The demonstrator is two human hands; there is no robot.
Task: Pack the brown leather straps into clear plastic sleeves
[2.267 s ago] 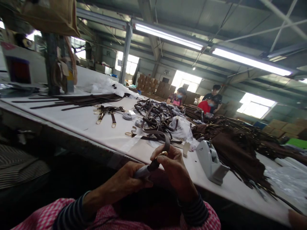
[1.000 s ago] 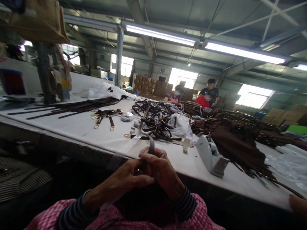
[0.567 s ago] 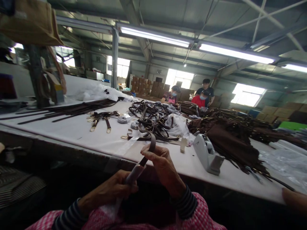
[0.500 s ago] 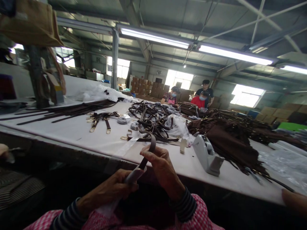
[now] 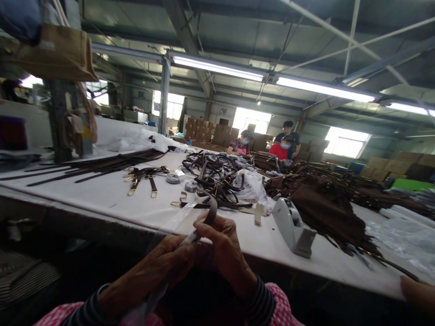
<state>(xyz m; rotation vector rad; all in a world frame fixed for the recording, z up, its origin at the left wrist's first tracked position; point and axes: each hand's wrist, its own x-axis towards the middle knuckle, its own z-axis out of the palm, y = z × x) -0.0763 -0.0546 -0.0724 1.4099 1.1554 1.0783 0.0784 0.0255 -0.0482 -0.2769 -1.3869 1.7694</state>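
Observation:
A dark brown leather strap (image 5: 212, 209) runs up from between my hands and curves back over the table edge. My right hand (image 5: 222, 240) pinches it between thumb and fingers. Just below and to the left, my left hand (image 5: 171, 256) is closed around the strap's lower part, which has a pale, thin wrapping (image 5: 188, 239) on it. More of the pale wrapping hangs under my left hand, partly in shadow. Beyond the hands lies a tangled heap of brown straps (image 5: 217, 176) with metal buckles.
A grey tape dispenser (image 5: 295, 228) stands right of my hands. Long straps (image 5: 102, 165) and short buckled straps (image 5: 149, 176) lie left. Brown fabric bags (image 5: 326, 199) and clear plastic (image 5: 401, 235) cover the right side. Another person's hand (image 5: 416, 292) is at the right edge; co-workers sit and stand beyond.
My right hand has moved slightly left and down along the strap, closer to my left hand. Less bare strap shows between them. The whole view has shifted a little.

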